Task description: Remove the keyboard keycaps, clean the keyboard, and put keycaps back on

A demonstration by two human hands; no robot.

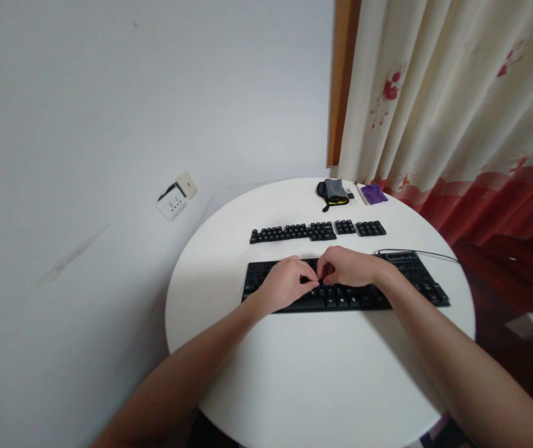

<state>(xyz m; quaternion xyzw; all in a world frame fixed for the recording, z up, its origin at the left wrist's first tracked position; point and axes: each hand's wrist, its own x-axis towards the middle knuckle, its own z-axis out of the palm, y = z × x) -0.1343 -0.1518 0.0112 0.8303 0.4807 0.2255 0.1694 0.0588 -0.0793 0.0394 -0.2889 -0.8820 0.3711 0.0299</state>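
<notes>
A black keyboard (418,274) lies flat on the round white table (313,367), and both hands are over its middle. My left hand (289,283) is closed in a pinch, thumb and forefinger on a small black keycap (319,282). Facing it, my right hand (347,266) also pinches at that same spot, its fingertips almost touching the left ones. The fingers partly cover the keycap and the keys around it. Beyond the keyboard, loose black keycaps (280,234) stand in rows, with smaller blocks of keycaps (371,228) to the right.
A grey and black pouch (336,191) lies at the table's far edge, beside a purple cloth (374,193). The keyboard cable (434,254) runs off to the right. A white wall with a socket (171,203) borders the left; a curtain (434,112) hangs behind on the right.
</notes>
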